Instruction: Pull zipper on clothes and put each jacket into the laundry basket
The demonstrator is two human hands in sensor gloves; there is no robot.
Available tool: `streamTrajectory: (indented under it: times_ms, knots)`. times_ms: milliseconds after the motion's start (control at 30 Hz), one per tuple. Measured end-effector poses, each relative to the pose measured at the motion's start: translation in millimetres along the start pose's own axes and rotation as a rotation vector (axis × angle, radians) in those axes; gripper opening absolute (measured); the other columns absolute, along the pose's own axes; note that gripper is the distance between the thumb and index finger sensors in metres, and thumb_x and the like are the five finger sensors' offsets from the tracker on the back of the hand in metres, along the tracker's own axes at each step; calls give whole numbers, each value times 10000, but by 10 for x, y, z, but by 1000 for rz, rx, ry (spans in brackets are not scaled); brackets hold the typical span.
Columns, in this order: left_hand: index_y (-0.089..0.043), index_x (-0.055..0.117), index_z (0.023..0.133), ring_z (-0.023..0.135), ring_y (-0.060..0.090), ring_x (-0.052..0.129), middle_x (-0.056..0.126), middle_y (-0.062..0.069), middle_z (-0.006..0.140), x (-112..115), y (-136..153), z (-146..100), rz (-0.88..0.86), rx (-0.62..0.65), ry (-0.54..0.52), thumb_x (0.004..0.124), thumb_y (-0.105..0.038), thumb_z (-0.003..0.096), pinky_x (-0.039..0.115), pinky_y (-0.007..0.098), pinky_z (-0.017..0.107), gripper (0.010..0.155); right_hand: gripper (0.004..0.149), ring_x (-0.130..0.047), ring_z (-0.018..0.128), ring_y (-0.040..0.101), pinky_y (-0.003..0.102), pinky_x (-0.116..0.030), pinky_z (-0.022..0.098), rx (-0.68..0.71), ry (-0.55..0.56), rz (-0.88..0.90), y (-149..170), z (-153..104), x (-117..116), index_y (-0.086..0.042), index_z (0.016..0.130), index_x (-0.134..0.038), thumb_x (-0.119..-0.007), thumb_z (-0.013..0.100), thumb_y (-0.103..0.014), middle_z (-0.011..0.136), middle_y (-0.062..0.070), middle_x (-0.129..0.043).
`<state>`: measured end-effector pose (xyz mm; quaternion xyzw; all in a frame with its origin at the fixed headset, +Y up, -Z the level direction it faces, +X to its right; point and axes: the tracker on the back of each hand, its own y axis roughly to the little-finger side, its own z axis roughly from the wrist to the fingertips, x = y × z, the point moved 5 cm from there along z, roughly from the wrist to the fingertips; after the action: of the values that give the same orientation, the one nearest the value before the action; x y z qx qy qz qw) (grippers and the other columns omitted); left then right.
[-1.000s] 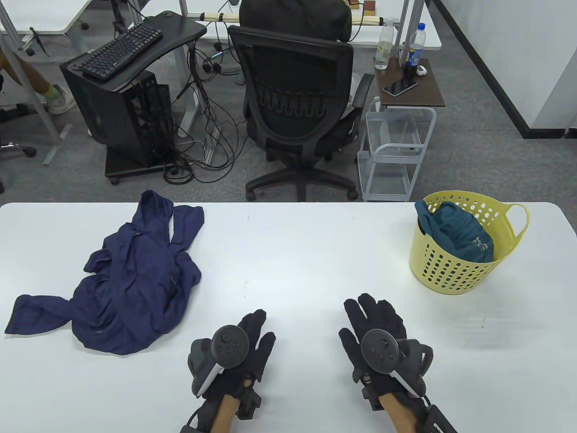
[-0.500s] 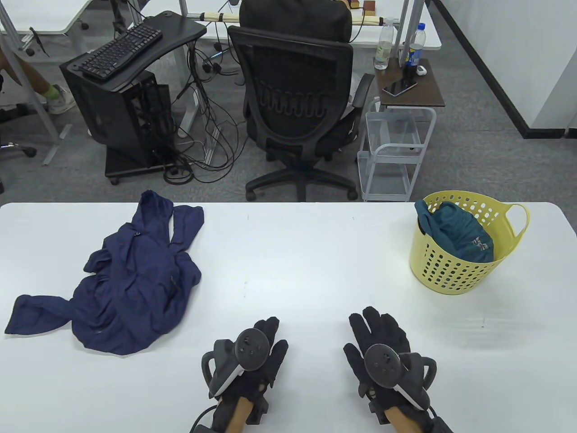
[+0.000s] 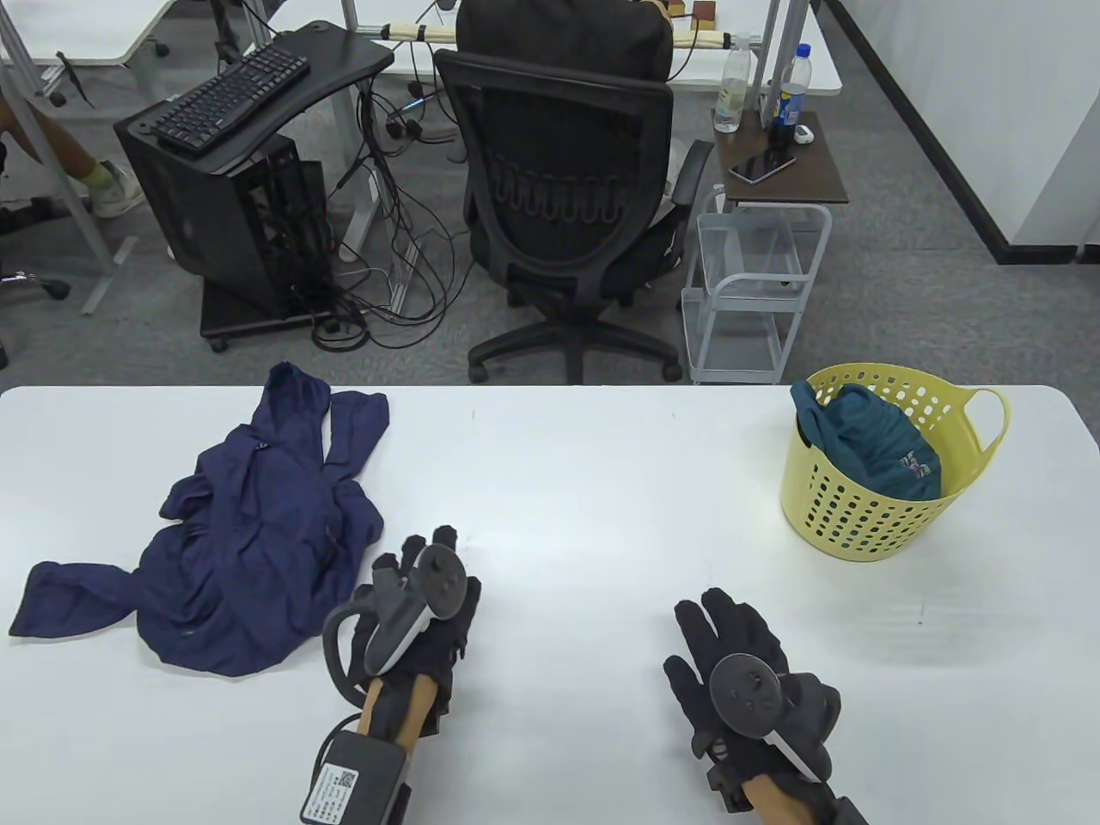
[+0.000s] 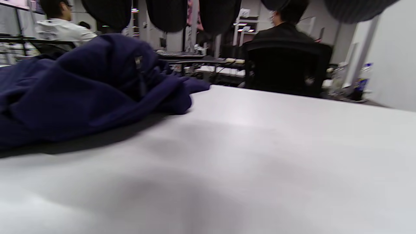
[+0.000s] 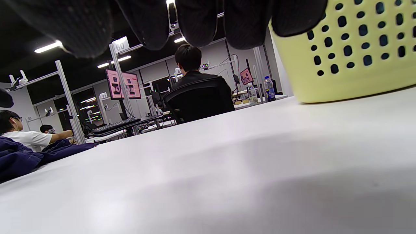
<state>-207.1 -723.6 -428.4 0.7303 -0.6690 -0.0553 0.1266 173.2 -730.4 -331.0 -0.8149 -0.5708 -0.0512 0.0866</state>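
Observation:
A crumpled navy jacket (image 3: pixel 249 533) lies on the left of the white table (image 3: pixel 584 481); in the left wrist view the navy jacket (image 4: pixel 81 87) fills the left side. A yellow laundry basket (image 3: pixel 885 468) stands at the right with a teal jacket (image 3: pixel 868 443) inside. My left hand (image 3: pixel 421 559) hovers just right of the navy jacket's edge, fingers loosely extended, holding nothing. My right hand (image 3: pixel 730 627) rests flat near the front right, fingers straight, empty. The right wrist view has the basket (image 5: pixel 351 58) close at the right.
Beyond the table's far edge stands a black office chair (image 3: pixel 567 215) with a person in it, a computer stand with a keyboard (image 3: pixel 228 90) and a small white cart (image 3: pixel 756 292) carrying bottles and a phone.
My left hand has moved up and left toward the navy jacket. The right hand has drifted slightly back and to the right. The jackets and basket have not moved.

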Motion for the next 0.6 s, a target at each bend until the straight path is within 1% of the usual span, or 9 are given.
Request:
streamTrajectory:
  times_ms: [200, 267, 333, 400, 467, 500, 533, 567, 600]
  knots:
    - [-573, 111, 1014, 1097, 329, 70, 69, -86, 1205, 147, 749, 506, 92, -267, 67, 667, -747, 379, 289, 646, 753, 862, 644, -586, 1016, 465, 631, -549, 698, -13, -6, 3, 38, 13, -7, -323, 1067, -570, -761, 491, -542, 1185, 38, -500]
    - [-605, -41, 949, 1080, 342, 6, -99, -97, 1154, 223, 1042, 612, 39, -334, 113, 677, -789, 355, 254, 659, 748, 949, 646, -585, 1016, 466, 632, -546, 699, -14, -7, 6, 37, 16, -8, -321, 1068, -569, -761, 491, -542, 1186, 38, -498]
    - [-607, -45, 932, 1063, 385, -19, -153, -82, 1127, 331, 1392, 670, -121, -434, 120, 726, -797, 321, 232, 681, 733, 1002, 645, -584, 1018, 464, 632, -546, 699, -10, -10, 2, 28, 16, -12, -323, 1067, -569, -760, 492, -543, 1187, 39, -495]
    - [-601, -37, 940, 1062, 428, 16, -151, -54, 1126, 459, 1604, 699, -209, -474, 152, 760, -798, 300, 251, 697, 724, 1041, 646, -583, 1018, 464, 632, -547, 700, -5, -12, 2, 16, 14, -12, -320, 1068, -570, -761, 492, -541, 1187, 40, -497]
    - [-574, -32, 949, 1080, 473, 183, -117, -10, 1135, 654, 1751, 717, -281, -480, 259, 781, -790, 298, 343, 671, 733, 1063, 645, -582, 1019, 465, 631, -546, 700, -2, -13, 1, 9, 15, -10, -321, 1067, -571, -760, 492, -541, 1188, 38, -495]
    - [-570, 27, 971, 1079, 459, 175, -44, -10, 1166, 712, 1779, 724, -294, -486, 284, 820, -746, 306, 277, 653, 739, 1050, 644, -583, 1018, 465, 631, -546, 700, 0, -12, 1, 8, 15, -8, -321, 1067, -572, -760, 491, -541, 1188, 39, -495]
    - [-570, 108, 996, 1078, 436, 223, 58, -13, 1196, 693, 1793, 727, -225, -499, 264, 826, -730, 297, 300, 636, 746, 1014, 646, -585, 1018, 464, 631, -547, 700, 0, -11, 0, 8, 15, -10, -321, 1067, -572, -761, 491, -541, 1187, 40, -496]
    - [-550, 180, 1028, 1059, 422, 359, 182, 5, 1213, 602, 1792, 742, -92, -479, 222, 793, -755, 293, 414, 611, 743, 979, 646, -587, 1016, 465, 631, -549, 699, 1, -13, -3, 10, 15, -18, -320, 1067, -572, -761, 491, -541, 1187, 41, -498]
    - [-532, 284, 1043, 1021, 399, 502, 316, 6, 1208, 536, 1782, 752, -30, -473, 188, 790, -735, 304, 533, 577, 719, 919, 645, -590, 1015, 465, 630, -552, 698, 2, -16, -5, 11, 15, -26, -318, 1067, -574, -761, 491, -541, 1186, 41, -498]
